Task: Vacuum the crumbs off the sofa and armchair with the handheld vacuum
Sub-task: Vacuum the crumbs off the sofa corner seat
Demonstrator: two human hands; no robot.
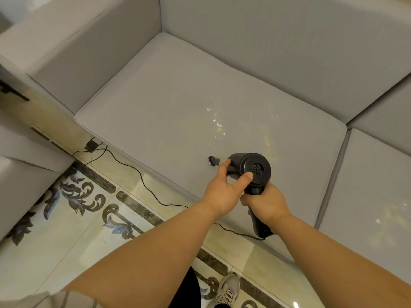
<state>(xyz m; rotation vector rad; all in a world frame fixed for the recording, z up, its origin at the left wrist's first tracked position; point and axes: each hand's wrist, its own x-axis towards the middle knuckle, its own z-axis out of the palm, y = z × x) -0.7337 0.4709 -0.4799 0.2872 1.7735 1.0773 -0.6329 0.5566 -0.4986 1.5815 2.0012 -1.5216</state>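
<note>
Your right hand is closed around the handle of the handheld vacuum, fingers wrapped fully about the grip. Your left hand steadies the round motor housing: the thumb presses on its rear face near the vent grille, and the fingers curl loosely along the side toward the barrel, not clamped shut. The nozzle points away from you and sits low over the seat cushion, close to its front edge; contact with the fabric cannot be confirmed from this view. The power cord trails from the base of the handle across the tiled floor toward the left.

The crumbs lie in a loose streak on the cushion, beyond the nozzle and toward the cushion's middle, well clear of the backrest. More pale flecks lie on the neighbouring cushion to the right.

Step in hand: positioning the vacuum at the start of the first pass on the sofa. No cleared patch is evident, so treat the task as at an early stage.

Next move: advance the nozzle from the front edge toward the streak, keeping it flat to the fabric. Keep the cord slack. Proceed afterward to the right-hand cushion.
</note>
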